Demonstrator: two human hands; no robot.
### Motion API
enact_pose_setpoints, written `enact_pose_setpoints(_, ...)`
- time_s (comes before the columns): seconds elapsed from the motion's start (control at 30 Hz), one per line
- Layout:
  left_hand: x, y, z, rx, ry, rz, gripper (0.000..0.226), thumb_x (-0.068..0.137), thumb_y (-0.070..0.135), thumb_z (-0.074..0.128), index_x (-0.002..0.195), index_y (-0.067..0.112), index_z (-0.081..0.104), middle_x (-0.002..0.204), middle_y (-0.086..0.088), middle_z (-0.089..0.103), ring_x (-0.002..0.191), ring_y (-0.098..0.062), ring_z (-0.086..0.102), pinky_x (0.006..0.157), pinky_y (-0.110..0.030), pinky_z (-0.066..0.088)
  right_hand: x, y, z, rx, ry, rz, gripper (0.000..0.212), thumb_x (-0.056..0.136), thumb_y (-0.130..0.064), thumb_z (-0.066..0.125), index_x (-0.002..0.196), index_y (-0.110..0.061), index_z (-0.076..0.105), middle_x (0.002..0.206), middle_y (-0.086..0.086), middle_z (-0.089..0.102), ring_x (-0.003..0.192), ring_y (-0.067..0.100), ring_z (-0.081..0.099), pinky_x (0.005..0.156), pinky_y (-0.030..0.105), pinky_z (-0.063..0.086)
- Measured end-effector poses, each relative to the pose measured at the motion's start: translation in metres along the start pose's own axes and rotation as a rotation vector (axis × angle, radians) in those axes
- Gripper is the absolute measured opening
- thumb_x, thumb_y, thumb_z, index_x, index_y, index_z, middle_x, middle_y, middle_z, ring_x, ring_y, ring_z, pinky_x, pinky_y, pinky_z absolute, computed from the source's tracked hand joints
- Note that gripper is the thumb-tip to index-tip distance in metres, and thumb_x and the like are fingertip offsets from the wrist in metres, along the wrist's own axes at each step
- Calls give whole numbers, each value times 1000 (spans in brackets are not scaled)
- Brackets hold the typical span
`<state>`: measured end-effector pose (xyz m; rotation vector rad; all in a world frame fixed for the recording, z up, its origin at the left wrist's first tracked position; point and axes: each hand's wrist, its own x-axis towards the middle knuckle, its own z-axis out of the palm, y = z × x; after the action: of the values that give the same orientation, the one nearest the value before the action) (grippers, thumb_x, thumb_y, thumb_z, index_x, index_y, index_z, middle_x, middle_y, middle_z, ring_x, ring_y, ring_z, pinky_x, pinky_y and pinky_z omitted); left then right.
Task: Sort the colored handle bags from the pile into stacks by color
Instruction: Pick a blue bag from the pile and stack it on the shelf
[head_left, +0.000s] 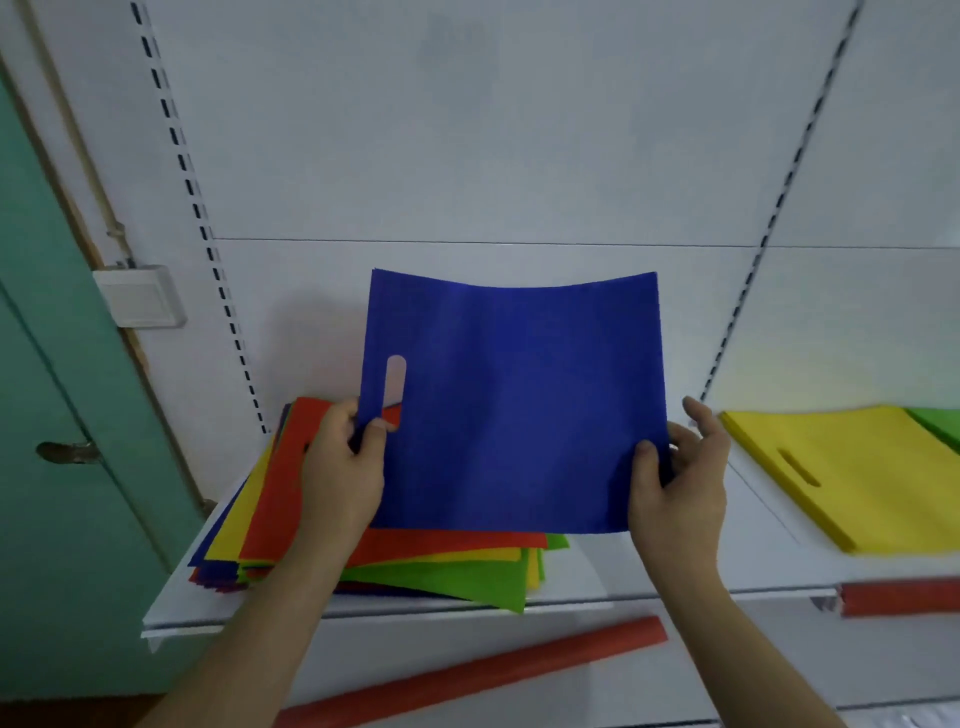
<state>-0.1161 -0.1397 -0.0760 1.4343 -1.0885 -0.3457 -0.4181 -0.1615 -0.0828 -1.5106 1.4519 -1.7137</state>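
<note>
A blue handle bag (514, 405) is held upright above the pile, its slot handle at the left edge. My left hand (345, 467) pinches its lower left edge beside the slot. My right hand (678, 483) pinches its lower right edge, thumb in front. Under it lies the mixed pile (415, 561) of red, yellow, green and blue bags on the white shelf (587, 587). To the right a yellow bag stack (857, 467) lies flat, with a green bag (940, 423) at the frame's edge behind it.
A white back panel with slotted uprights (208, 244) rises behind the shelf. A green door (62, 415) stands at the left. A red tube (467, 670) lies on the lower shelf; another red tube (898, 597) runs under the right shelf edge.
</note>
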Motion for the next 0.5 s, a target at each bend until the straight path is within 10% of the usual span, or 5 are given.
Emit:
enact_pose_setpoints(0.27,-38,6,67,-73,-193,86,50,104,20,59,147,41,45,126,8,70,115,-9,65,91,-34,52,-46,28,-90,-377,169,-121,34,102,-6,56,131,-21,67,124,-13,62,110,4,61,94,29,52)
enact_pose_setpoints(0.5,-98,48,158,-34,-427,240,27,104,13,55,126,24,66,121,11,66,101,5,54,85,-9,41,-82,42,-207,-590,293,26,40,102,-11,57,141,-20,60,129,-15,55,103,1,55,87,22,45)
